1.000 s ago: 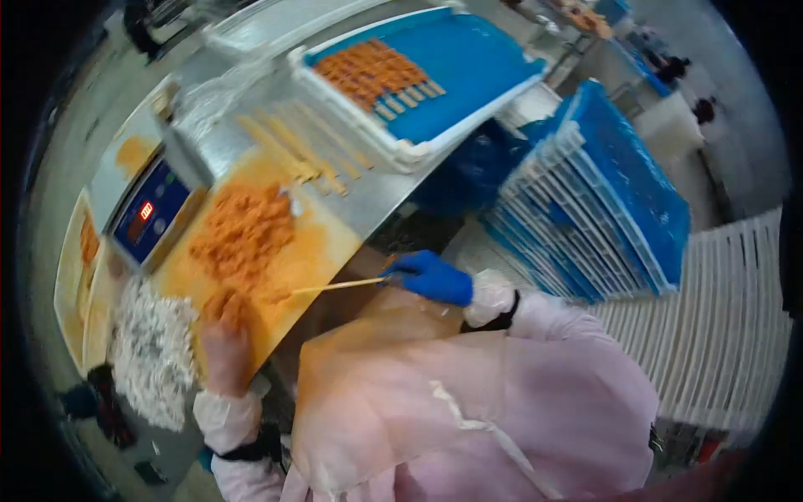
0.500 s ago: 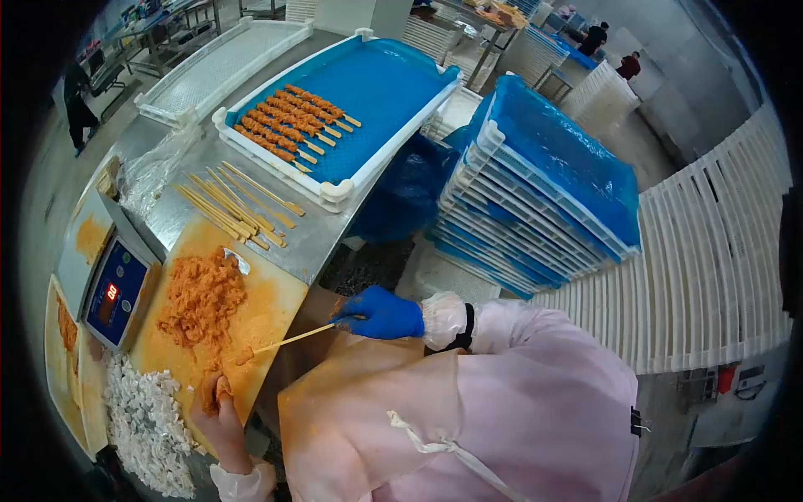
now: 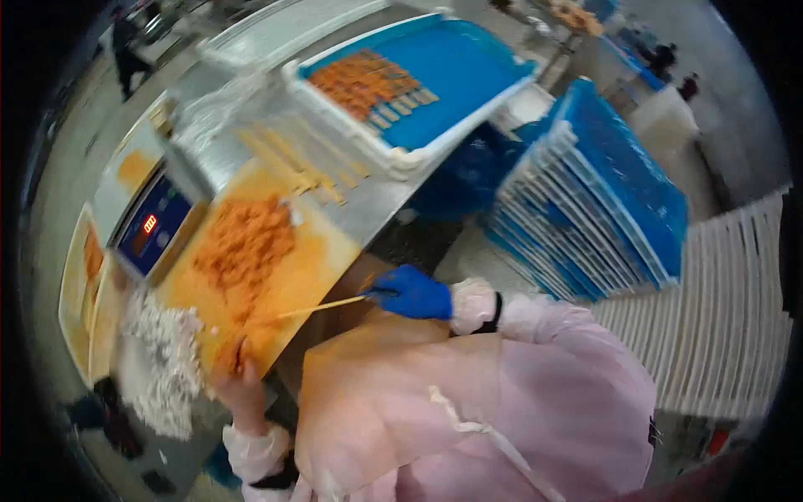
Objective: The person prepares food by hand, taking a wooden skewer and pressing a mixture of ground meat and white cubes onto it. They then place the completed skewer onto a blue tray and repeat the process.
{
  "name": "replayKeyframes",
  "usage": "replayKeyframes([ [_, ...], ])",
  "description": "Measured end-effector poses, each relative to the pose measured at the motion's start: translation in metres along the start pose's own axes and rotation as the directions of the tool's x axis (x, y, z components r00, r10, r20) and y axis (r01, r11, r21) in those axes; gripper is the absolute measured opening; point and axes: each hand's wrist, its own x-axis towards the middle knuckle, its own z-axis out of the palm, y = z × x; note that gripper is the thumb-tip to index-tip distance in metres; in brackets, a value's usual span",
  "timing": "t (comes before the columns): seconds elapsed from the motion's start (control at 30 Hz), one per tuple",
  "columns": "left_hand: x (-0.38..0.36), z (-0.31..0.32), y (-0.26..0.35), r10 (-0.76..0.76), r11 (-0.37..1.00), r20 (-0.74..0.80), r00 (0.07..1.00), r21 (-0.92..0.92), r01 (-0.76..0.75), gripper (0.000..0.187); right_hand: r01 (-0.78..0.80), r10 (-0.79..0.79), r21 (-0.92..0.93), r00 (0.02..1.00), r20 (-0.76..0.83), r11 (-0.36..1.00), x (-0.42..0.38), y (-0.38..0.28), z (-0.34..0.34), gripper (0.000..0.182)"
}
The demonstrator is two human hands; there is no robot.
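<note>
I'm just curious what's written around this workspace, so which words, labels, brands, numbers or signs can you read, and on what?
Scale: red digits are lit, perhaps zeros, but too blurred to quote.
Blue panel of the scale: other markings are too small and blurred to read.
Elsewhere: no readable text.

Looks forward and steeply down from the wearer's head, close above the pink smock (image 3: 552, 385). Faces the steel table (image 3: 381, 192) at a slant, with the left hand (image 3: 238, 376), blue-gloved right hand (image 3: 414, 293) and cutting board (image 3: 330, 243) near. Takes in the blue-lined tray (image 3: 473, 67) beyond and, much farther off, the workroom floor (image 3: 79, 125), all within a wide, rounded, dark-rimmed field.
</note>
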Motion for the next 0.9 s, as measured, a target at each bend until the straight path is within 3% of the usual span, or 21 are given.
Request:
replayKeyframes([
  [0.03,0.002,-0.003,0.002,0.022,0.999,0.016,1.000,0.043,-0.023,0.021,-0.034,0.034,-0.014,0.999,-0.002,0.999,-0.001,-0.002,0.004,0.024],
  [0.07,-0.003,-0.002,-0.005,-0.063,0.996,0.018,0.998,0.066,0.061,0.027,-0.037,0.039,-0.040,0.998,0.049,0.999,0.002,-0.004,0.002,0.024],
  [0.13,-0.003,-0.003,0.001,-0.082,0.991,-0.004,0.997,0.101,0.082,0.022,-0.256,0.262,-0.061,0.958,0.114,0.965,0.007,-0.015,-0.005,0.020],
  [0.17,-0.007,-0.005,-0.004,-0.133,0.986,-0.022,0.991,0.102,0.135,0.020,-0.121,0.121,-0.047,0.992,0.014,0.992,0.007,-0.011,0.002,0.019],
  [0.2,-0.007,-0.007,-0.004,-0.020,0.977,-0.023,1.000,0.214,0.024,0.020,-0.039,0.039,0.030,0.999,0.006,0.999,0.008,-0.001,0.003,0.019],
  [0.27,-0.009,-0.008,0.000,-0.068,0.992,-0.035,0.997,0.108,0.071,0.020,-0.023,0.020,0.058,0.999,0.050,0.998,0.010,0.003,0.005,0.019],
  [0.4,-0.019,-0.004,-0.005,-0.236,0.967,0.019,0.972,0.101,0.233,0.021,-0.103,0.101,0.029,0.993,0.067,0.994,0.012,0.002,0.006,0.017],
  [0.57,-0.019,0.004,-0.005,-0.041,0.987,0.036,0.999,0.156,0.035,0.026,-0.105,0.105,-0.004,0.990,0.095,0.994,0.014,0.004,0.003,0.015],
  [0.67,-0.013,0.015,-0.001,0.069,0.968,0.093,0.993,0.233,-0.089,0.029,0.004,0.006,-0.103,0.996,0.093,0.995,0.016,0.004,0.001,0.015],
  [0.73,-0.009,0.020,0.001,0.081,0.967,0.158,0.984,0.227,-0.116,0.027,0.064,-0.048,-0.145,0.993,0.106,0.987,0.017,0.002,0.000,0.016],
  [0.87,0.001,0.022,0.000,0.097,0.944,0.296,0.950,0.274,-0.181,0.024,-0.001,0.022,-0.149,0.990,0.139,0.989,0.019,0.003,-0.003,0.017],
  [0.9,0.003,0.021,-0.001,0.095,0.944,0.299,0.950,0.275,-0.181,0.024,0.046,-0.020,-0.175,0.989,0.144,0.984,0.021,0.005,-0.004,0.017],
])
